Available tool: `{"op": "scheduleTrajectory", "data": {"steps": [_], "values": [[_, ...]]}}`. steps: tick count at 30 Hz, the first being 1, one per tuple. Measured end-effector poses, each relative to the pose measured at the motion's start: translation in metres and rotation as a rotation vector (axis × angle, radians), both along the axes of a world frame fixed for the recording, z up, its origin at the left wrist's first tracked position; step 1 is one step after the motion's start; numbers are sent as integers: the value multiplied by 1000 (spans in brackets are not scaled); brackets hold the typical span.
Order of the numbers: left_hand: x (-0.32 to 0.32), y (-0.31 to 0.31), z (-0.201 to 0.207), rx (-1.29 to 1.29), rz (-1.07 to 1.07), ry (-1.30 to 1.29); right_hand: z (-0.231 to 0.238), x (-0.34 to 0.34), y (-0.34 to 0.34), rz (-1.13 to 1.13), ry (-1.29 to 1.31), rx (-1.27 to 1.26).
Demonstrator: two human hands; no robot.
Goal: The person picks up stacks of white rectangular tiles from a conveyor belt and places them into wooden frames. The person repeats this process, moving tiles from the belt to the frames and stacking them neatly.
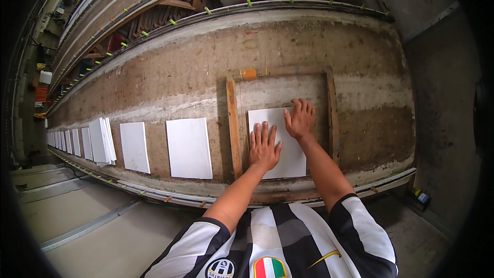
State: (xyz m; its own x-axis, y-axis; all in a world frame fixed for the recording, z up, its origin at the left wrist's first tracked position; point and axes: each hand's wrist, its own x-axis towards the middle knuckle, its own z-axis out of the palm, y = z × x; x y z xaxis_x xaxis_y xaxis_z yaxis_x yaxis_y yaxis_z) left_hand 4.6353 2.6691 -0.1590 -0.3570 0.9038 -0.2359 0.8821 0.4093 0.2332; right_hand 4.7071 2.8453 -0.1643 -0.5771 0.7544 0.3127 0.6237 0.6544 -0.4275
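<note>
A white rectangular sheet lies inside a wooden frame on a long table. My left hand rests flat on the sheet's left part, fingers spread. At the sheet's upper right corner is my right hand, its fingers stretched out and its thumb toward the sheet's edge. Neither hand grips anything. Orange tape marks the frame's upper left corner. Whether a mesh is stretched across the frame, I cannot tell.
Several white sheets lie in a row to the left, with a thicker white stack among them. Green pegs line the far rail of the stained table. Another long table stands beyond. A small can sits at the lower right.
</note>
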Motion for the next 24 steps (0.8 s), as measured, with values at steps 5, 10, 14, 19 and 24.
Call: {"op": "scheduleTrajectory", "data": {"steps": [5, 10, 14, 19, 24], "values": [[1, 1, -1, -49, 7, -33, 1, -23, -22, 109, 261, -383], [1, 3, 2, -87, 19, -53, -10, -22, -24, 66, 363, -518], [2, -1, -8, 19, 23, -30, -13, 7, -45, 48, 484, -580], [2, 0, 0, -3, 18, -4, -7, 61, -91, 5, 450, -697], [-3, -4, -8, 91, -1, -5, -7, 64, -94, 39, 494, -567]]}}
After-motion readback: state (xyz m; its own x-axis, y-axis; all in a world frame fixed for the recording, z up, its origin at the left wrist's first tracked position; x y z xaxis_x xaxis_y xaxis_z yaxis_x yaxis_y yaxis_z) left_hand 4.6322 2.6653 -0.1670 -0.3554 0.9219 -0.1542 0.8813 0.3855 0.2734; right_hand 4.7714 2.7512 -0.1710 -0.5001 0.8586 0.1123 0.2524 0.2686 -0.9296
